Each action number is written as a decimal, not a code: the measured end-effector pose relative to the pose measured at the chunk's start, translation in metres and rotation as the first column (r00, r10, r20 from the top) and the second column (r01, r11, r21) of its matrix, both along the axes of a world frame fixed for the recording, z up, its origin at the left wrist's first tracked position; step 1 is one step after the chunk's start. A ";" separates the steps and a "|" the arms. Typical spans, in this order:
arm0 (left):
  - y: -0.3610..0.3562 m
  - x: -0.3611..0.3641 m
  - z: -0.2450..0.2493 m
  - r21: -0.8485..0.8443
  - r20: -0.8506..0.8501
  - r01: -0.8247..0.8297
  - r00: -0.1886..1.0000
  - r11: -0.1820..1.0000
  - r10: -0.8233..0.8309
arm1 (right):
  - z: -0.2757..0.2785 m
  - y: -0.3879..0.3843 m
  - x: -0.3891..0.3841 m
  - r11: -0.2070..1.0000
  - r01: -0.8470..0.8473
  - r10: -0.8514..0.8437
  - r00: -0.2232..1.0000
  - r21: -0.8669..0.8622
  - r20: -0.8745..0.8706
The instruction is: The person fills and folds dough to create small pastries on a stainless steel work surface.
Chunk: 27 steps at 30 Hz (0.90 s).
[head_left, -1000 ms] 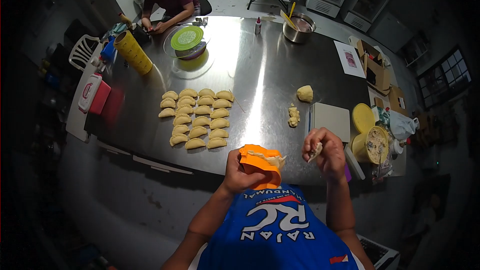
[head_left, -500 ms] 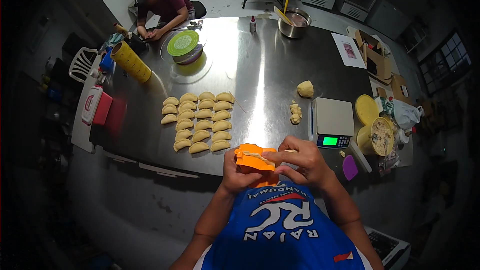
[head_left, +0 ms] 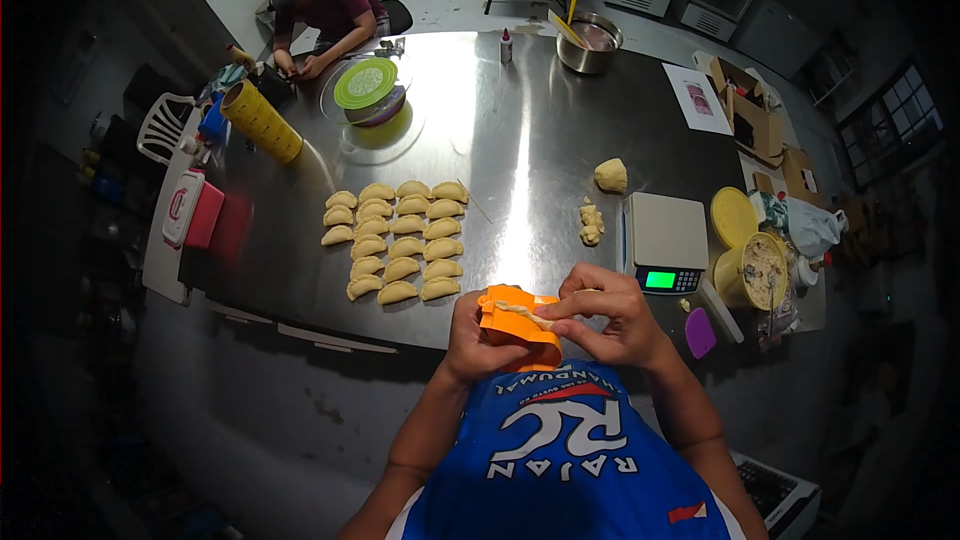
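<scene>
Nearest, the left hand (head_left: 478,345) wraps its fingers round an orange mould (head_left: 532,342) by the steel table's edge; the right hand (head_left: 612,318), thumb against fingertips, pinches its dough strip (head_left: 515,311). Beyond lie folded pastries (head_left: 405,247), then a green lid (head_left: 366,82).

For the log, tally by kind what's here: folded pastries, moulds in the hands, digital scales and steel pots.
Folded pastries: 21
Orange mould, in the left hand: 1
Digital scale: 1
Steel pot: 1
Total: 24
</scene>
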<state>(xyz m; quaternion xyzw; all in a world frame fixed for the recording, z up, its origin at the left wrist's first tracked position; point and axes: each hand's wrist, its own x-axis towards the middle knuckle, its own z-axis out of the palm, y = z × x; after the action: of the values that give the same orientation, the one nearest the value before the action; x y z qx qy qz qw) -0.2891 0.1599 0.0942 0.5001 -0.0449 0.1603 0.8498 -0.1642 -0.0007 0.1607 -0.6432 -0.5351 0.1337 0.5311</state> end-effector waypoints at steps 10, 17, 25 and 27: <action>-0.004 -0.002 0.005 0.018 -0.062 0.027 0.998 0.999 -0.026 | 0.006 -0.002 -0.003 0.999 0.031 -0.023 0.956 -0.021 0.291; -0.007 -0.005 -0.020 -0.320 -0.056 -0.011 0.998 0.947 -0.008 | -0.001 -0.010 -0.004 0.994 -0.047 0.057 0.994 0.102 -0.089; -0.007 -0.003 -0.022 -0.347 -0.049 -0.019 0.999 0.938 0.002 | -0.015 -0.002 -0.023 0.992 0.101 -0.051 0.860 0.071 -0.508; -0.005 -0.005 -0.022 -0.363 -0.055 -0.055 0.998 0.930 0.038 | -0.009 -0.002 -0.026 0.979 0.205 -0.178 0.887 0.018 -0.425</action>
<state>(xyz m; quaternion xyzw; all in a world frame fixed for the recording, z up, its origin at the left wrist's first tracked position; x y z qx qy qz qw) -0.2940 0.1551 0.0724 0.3382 0.0173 0.1740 0.9247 -0.1905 -0.0029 0.1515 -0.6319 -0.3455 0.1994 0.6645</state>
